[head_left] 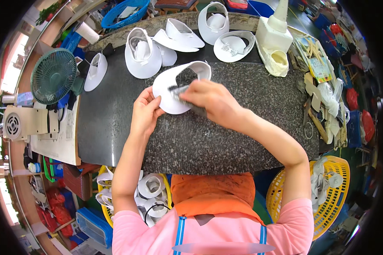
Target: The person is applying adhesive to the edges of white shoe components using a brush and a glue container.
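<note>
Hands (146, 112) (213, 102), two, hold one visor (166, 87), one blurred tool (180, 90).

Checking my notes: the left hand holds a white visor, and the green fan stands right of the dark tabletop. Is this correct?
No: the head view shows the green fan left of the dark tabletop. The left hand holds a white visor.

Front visor (163, 87) over tabletop (225, 140), visor row (174, 41) behind; fan (53, 76) left, bottle (273, 36) back right.
</note>
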`<state>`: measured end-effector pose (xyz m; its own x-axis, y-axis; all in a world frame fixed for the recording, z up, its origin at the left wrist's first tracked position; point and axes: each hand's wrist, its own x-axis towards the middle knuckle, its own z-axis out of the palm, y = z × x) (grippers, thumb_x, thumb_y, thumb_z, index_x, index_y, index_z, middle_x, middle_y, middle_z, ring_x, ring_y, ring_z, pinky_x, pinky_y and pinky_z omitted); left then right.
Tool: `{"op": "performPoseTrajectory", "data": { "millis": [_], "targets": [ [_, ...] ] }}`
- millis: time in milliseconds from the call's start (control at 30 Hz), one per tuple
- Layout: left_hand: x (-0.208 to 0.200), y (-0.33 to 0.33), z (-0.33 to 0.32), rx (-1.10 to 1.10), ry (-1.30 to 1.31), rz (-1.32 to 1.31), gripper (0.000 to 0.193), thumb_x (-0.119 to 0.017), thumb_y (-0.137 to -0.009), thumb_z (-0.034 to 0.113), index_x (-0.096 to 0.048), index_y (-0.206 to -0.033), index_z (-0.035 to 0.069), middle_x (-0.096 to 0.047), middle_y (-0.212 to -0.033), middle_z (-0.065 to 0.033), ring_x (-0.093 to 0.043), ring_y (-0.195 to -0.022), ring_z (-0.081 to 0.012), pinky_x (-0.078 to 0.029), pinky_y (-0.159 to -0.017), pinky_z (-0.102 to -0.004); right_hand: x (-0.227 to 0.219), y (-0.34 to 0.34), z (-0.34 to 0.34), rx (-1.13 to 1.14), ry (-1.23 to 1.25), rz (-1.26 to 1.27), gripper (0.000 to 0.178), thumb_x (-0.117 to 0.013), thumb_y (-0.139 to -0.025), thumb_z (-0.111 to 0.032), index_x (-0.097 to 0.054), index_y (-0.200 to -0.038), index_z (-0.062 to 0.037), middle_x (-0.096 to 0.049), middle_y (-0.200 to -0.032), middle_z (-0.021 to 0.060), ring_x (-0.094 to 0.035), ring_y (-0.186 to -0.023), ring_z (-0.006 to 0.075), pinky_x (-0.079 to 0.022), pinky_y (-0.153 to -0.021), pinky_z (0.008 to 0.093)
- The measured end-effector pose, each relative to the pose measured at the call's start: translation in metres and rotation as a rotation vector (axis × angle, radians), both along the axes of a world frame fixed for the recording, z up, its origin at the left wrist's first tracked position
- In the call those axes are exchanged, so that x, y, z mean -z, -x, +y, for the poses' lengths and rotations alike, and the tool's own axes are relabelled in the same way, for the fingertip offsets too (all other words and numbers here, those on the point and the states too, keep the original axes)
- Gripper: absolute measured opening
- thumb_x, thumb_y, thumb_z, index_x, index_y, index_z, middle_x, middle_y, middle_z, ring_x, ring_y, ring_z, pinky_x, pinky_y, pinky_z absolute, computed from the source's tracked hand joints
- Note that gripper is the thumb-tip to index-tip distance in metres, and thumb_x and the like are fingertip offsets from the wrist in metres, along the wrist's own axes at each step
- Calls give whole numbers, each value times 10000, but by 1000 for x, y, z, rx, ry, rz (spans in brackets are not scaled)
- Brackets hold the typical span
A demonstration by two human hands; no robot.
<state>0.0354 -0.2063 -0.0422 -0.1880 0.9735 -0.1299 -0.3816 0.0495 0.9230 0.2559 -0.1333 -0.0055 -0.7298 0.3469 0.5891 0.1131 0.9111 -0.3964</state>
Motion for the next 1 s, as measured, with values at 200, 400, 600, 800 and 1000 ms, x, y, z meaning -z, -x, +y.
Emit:
{"op": "performPoseTrajectory", "data": {
  "millis": [200,400,600,800,1000],
  "targets": [
    [5,13,-9,-120,87,-175,312,-516,-882,-14,-480,-1190,-40,-588,-1094,-124,-638,-967,-226,-574,-795,-351,-10,-22,-9,184,-98,-210,294,-597,-674,-6,-612,-965,-41,-554,-918,71,-554,-848,254,-485,-745,354],
    [-23,66,-115,-212,13,2,326,-569,-881,60,-538,-1191,-37,-635,-1062,-95,-639,-939,-168,-547,-829,-314,-22,-49,-34,242,-20,-81,399,-605,-663,106,-617,-1051,13,-605,-1043,165,-598,-941,301,-485,-786,351],
    [-58,144,-330,-870,123,420,296,-571,-874,57,-587,-1158,-22,-656,-1055,-87,-630,-932,-160,-500,-828,-292,-3,-60,-39,498,251,-44,409,-595,-855,20,-530,-1258,2,-621,-1107,116,-559,-882,141,-450,-792,265],
    [0,176,-437,-1435,326,415,276,-566,-882,53,-596,-1154,25,-637,-1096,-60,-595,-983,-152,-455,-854,-305,-1,-48,-38,406,112,-23,321,-558,-889,5,-567,-1209,23,-624,-1125,115,-587,-918,176,-452,-844,303],
    [98,174,-494,-1672,-210,-155,318,-347,-974,93,-428,-1281,66,-516,-1277,-106,-543,-1130,-264,-454,-950,-440,-5,-50,-46,387,114,-94,277,-546,-898,-8,-592,-1169,29,-628,-1120,110,-585,-995,192,-435,-903,311]
  ]
}}
